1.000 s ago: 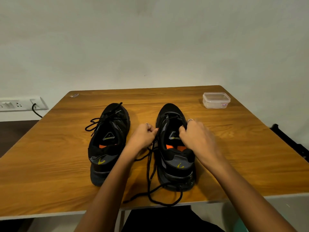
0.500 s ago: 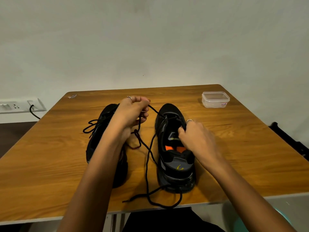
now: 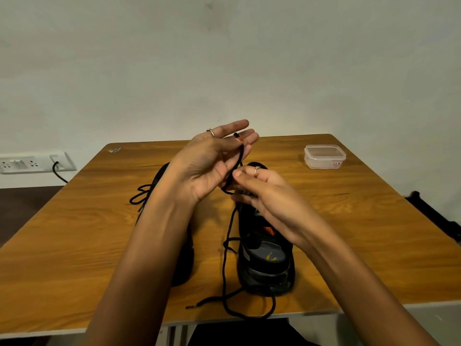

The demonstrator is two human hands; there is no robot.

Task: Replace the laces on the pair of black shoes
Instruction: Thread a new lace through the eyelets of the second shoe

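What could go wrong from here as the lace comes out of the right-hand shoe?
1. The lace loops over itself beside the shoe; pulling on could tighten that into a knot.
2. Its slack trails past the table edge near the person, so it might catch or slide off.
3. The left hand holds the lace with mostly straight fingers, with the right hand pinching lower down; the end may slip free.

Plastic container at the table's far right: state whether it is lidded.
Lidded: the plastic container has a clear lid sitting flush on its rim.
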